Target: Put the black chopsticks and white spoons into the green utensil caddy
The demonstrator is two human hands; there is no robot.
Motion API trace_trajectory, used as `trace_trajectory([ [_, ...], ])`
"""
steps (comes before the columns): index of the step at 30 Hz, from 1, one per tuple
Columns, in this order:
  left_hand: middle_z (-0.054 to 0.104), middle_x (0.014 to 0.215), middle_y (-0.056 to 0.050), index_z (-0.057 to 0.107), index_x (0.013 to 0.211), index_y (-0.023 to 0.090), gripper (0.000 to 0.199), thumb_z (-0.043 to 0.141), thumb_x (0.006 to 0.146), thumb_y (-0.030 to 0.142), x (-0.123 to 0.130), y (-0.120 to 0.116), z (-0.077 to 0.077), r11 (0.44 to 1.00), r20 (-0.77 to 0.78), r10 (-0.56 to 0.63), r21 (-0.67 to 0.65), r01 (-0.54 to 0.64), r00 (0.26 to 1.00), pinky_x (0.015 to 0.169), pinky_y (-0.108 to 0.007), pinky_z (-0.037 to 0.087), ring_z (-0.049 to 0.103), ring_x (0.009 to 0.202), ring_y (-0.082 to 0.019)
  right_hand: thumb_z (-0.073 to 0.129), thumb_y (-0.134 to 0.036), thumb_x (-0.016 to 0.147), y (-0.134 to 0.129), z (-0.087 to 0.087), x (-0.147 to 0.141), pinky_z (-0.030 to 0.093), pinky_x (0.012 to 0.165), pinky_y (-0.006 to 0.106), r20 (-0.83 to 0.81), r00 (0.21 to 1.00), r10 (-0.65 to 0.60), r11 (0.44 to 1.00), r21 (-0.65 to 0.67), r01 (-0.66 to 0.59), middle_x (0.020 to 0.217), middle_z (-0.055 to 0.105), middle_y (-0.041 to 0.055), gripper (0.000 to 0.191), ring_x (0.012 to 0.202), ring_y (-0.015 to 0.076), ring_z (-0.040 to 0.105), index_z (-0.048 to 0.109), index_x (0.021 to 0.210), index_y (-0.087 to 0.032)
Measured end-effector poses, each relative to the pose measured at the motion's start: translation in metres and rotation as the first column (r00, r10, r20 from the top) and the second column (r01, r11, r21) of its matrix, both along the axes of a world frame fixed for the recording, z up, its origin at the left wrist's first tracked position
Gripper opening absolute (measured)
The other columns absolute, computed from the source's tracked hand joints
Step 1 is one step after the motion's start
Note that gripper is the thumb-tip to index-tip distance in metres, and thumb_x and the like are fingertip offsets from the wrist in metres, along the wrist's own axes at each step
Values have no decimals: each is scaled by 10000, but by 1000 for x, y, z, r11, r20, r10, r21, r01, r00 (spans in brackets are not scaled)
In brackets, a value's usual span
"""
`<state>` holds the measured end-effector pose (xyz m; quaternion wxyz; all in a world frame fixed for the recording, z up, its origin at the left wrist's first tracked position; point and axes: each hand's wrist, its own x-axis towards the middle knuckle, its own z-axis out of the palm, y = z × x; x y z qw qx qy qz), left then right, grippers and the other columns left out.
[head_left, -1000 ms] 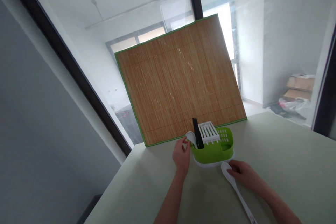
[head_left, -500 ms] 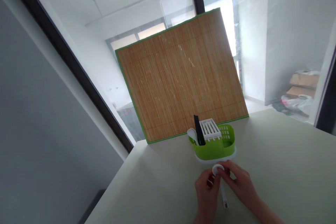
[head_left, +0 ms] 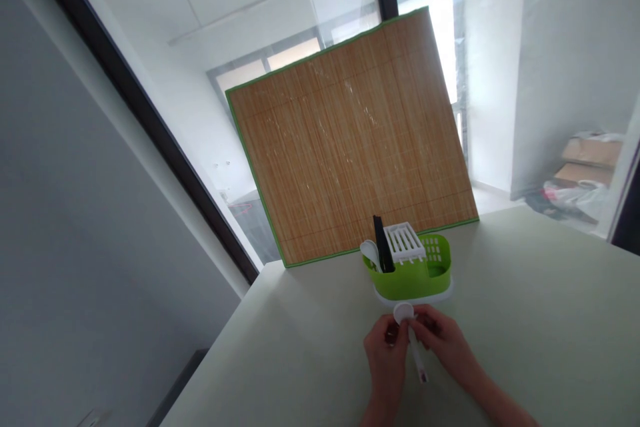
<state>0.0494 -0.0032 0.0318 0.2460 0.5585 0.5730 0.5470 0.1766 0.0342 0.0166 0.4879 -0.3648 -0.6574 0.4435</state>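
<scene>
A white spoon is held between both hands just in front of the green caddy; its round bowl points toward the caddy and its handle toward me. My left hand pinches it near the bowl from the left. From the right, the fingers of my right hand close on it just below the bowl. In the caddy's left part stand white spoons and black chopsticks. A white slotted rack sits across the middle, and the right compartment has a grid back.
The caddy rests on a white base tray on the pale table. Behind it, a bamboo mat with green edging leans against the glass. A grey wall slopes along the left. Cardboard boxes lie beyond the glass.
Both hands and the spoon have shifted slightly left. More of the spoon's bowl shows now, as the right fingers have slid from it toward the handle. The view has moved a little.
</scene>
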Motion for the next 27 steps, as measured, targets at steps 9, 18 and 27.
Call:
trace_trajectory([
  [9,610,621,4,617,747,172,264,562,795,426,-27,18,41,983,-43,136,131,-129,990,548,-198,447,566,579,-114,558,-469,763,10,-10,-1,345,437,224,-103,995,13,992,-123,-26,573,495,-48,326,453,89,427,599,917,-184],
  [18,635,654,-5,619,792,151,251,601,759,400,-47,75,131,901,96,196,375,-218,976,585,-216,491,611,590,-115,361,-299,772,7,-17,0,262,419,216,36,999,16,986,-165,-10,428,328,-73,237,402,87,323,364,547,-226],
  [27,673,677,-38,650,779,151,333,525,787,459,-57,125,95,952,-29,218,225,-206,976,608,-250,487,633,611,-144,345,-302,767,12,-24,-8,258,443,225,103,993,57,983,-177,-38,470,334,-59,236,445,103,332,378,546,-226],
])
